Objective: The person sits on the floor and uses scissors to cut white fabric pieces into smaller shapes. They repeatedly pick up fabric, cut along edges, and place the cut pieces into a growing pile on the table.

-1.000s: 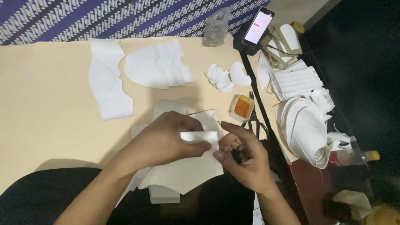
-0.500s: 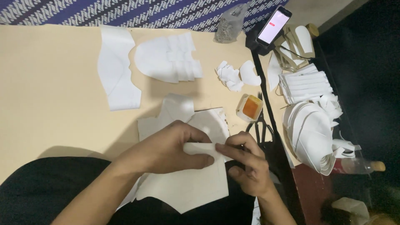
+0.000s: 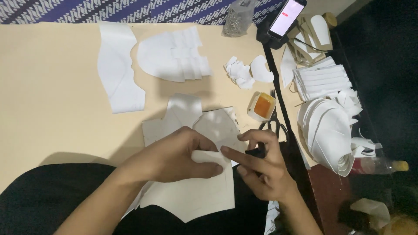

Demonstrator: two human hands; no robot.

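seemingly orange glue in tub (image 3: pixel 261 105)

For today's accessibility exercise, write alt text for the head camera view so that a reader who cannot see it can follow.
Two bare hands, left and right, press on a large white cut sheet at the near edge of a beige table. More white cut pieces, a small tub of orange paste, scissors and a propped phone lie beyond.

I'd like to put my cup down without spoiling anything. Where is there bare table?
The wide bare stretch of the table left of the long white strip is free. The right side is crowded: small scraps, glue tub, scissors, phone, stacked pieces. Both hands fill the near middle.
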